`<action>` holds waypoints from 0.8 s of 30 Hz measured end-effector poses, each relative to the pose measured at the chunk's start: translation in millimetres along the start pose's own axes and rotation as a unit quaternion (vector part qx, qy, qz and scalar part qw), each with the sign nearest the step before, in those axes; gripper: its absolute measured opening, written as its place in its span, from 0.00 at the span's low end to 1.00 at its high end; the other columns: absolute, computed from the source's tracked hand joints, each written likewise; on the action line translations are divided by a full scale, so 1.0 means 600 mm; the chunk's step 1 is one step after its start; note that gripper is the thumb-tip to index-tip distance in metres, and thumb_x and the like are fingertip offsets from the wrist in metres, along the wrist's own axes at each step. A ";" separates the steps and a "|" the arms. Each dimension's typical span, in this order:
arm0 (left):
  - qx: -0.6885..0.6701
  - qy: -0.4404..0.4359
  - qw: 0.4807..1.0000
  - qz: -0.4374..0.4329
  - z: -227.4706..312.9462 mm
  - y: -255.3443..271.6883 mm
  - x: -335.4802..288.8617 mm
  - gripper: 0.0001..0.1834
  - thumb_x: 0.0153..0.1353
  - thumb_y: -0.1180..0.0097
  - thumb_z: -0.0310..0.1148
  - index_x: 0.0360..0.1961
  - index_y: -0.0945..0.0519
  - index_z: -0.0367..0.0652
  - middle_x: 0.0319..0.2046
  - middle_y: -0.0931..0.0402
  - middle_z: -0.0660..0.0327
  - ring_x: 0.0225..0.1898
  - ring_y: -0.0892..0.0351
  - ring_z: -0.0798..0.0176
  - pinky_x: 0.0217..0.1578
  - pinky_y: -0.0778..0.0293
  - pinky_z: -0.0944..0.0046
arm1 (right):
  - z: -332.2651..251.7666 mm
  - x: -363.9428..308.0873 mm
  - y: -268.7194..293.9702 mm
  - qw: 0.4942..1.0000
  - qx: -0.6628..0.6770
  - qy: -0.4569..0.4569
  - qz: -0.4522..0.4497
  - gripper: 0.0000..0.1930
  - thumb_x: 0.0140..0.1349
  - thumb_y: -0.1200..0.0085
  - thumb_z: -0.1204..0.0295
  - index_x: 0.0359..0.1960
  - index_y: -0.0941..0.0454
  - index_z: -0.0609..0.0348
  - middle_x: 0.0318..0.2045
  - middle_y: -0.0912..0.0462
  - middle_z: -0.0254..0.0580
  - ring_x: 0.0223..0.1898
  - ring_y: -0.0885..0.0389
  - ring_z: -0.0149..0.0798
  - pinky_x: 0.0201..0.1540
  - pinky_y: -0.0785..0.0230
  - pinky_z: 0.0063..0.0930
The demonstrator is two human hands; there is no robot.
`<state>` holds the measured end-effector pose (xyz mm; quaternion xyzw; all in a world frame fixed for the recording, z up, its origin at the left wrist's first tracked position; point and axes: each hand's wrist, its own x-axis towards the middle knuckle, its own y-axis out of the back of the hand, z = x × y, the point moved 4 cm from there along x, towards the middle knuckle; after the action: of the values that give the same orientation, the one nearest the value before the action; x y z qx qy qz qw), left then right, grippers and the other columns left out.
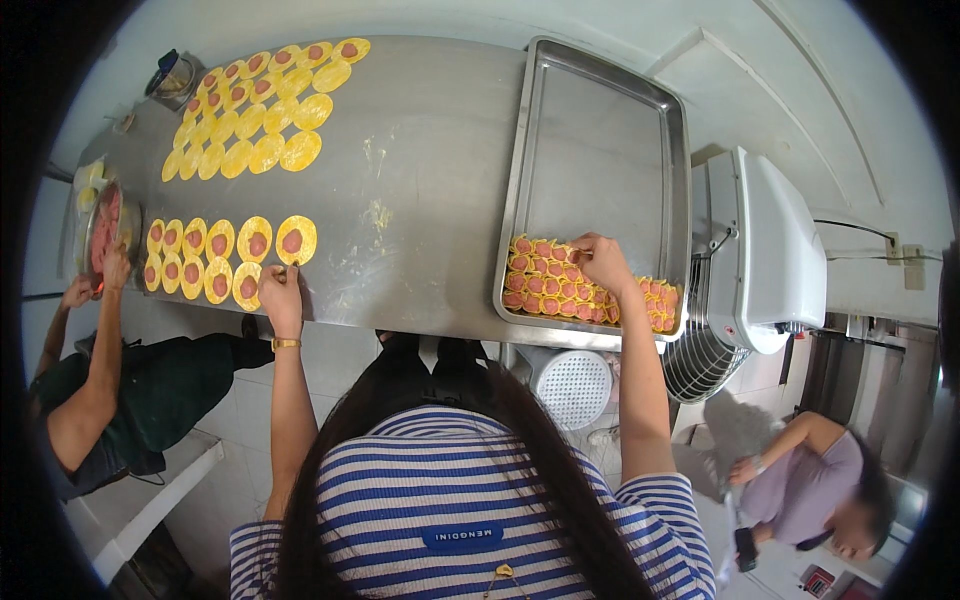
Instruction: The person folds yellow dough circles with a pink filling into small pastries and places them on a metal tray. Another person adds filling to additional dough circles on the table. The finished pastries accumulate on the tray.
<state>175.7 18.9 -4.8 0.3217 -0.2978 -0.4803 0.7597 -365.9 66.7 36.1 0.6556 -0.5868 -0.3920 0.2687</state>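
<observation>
Dumplings (pixel 545 284) crowd one end of the tray (pixel 600 150), the right hand (pixel 602 260) at their far edge; the left hand (pixel 280 292) is at filled wrappers (pixel 256 240) on the tabletop (pixel 440 180); whether either grips anything cannot be told; a mixer (pixel 775 250) stands alongside

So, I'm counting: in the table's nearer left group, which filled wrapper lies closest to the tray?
The yellow wrapper at the farther row's right end; the others lie further left.
</observation>
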 end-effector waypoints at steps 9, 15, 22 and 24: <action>-0.005 0.019 1.000 0.009 0.005 0.005 -0.003 0.16 0.53 0.37 0.33 0.34 0.24 0.29 0.23 0.27 0.52 0.26 0.25 0.51 0.32 0.30 0.56 | 0.002 0.009 -0.002 0.999 -0.020 0.015 -0.035 0.17 0.46 0.53 0.84 0.39 0.18 0.63 0.38 0.17 0.50 0.34 0.17 0.46 0.39 0.26 0.31; -0.013 0.015 1.000 0.013 -0.003 0.000 0.001 0.12 0.52 0.38 0.31 0.31 0.23 0.30 0.26 0.23 0.49 0.29 0.22 0.49 0.34 0.28 0.56 | -0.002 -0.007 0.006 0.998 0.008 -0.058 0.007 0.16 0.49 0.53 0.81 0.39 0.18 0.61 0.32 0.18 0.56 0.36 0.19 0.54 0.42 0.27 0.38; -0.006 0.027 1.000 0.009 0.012 -0.003 -0.004 0.10 0.55 0.43 0.32 0.30 0.22 0.32 0.26 0.22 0.47 0.29 0.21 0.47 0.34 0.28 0.55 | -0.012 -0.012 -0.004 1.000 -0.006 -0.013 0.002 0.10 0.51 0.53 0.79 0.32 0.20 0.62 0.30 0.22 0.61 0.37 0.23 0.61 0.41 0.30 0.44; -0.019 0.080 0.996 -0.019 0.008 -0.006 -0.005 0.11 0.57 0.46 0.32 0.30 0.22 0.32 0.28 0.22 0.45 0.32 0.22 0.44 0.36 0.28 0.52 | -0.015 -0.014 0.002 0.998 -0.022 -0.046 -0.042 0.13 0.50 0.53 0.78 0.38 0.20 0.62 0.36 0.21 0.60 0.40 0.22 0.60 0.43 0.29 0.42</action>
<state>168.9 19.2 -5.1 0.3497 -0.2209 -0.4727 0.7781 -359.4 73.9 43.7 0.6546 -0.5617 -0.4458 0.2391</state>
